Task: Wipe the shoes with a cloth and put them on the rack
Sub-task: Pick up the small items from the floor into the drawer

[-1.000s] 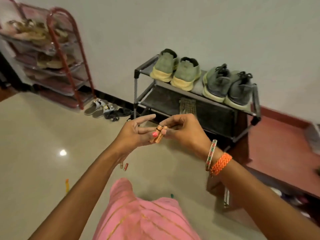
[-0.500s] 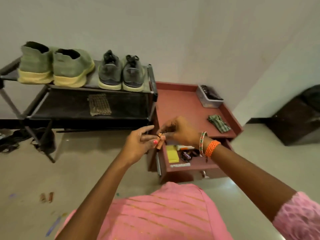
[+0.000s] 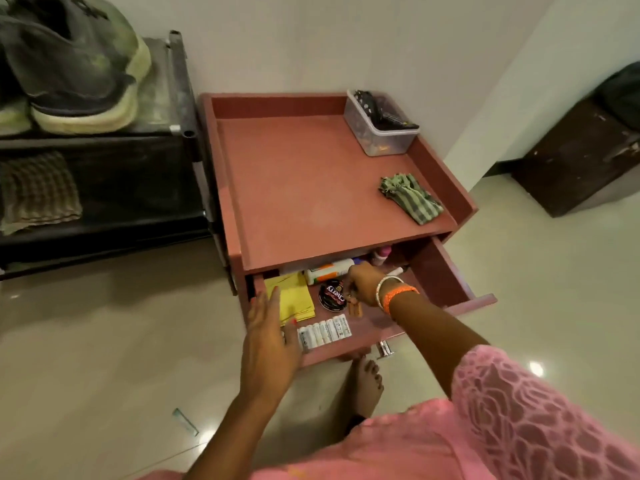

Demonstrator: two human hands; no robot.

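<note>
"Cherry" reads on the round tin (image 3: 333, 294) in the open drawer (image 3: 446, 271). The right hand (image 3: 363, 285) pinches small orange-brown sticks (image 3: 355, 308) beside it; the left hand (image 3: 268, 336) hovers spread over the drawer's near-left edge. Grey shoes (image 3: 74, 69) sit on the rack (image 3: 178, 84), far left — a striped cloth (image 3: 410, 197) lies on the cabinet top (image 3: 298, 188).

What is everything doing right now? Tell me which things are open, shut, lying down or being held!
Drawer: pulled open.
Polish tin: lid on, lying in the drawer.
Batteries: lying in a row in the drawer.
Striped cloth: crumpled on the table top.
Plastic box: no lid.
Shoes: on the rack.
Left hand: open, over the drawer.
Right hand: holding small orange things.
</note>
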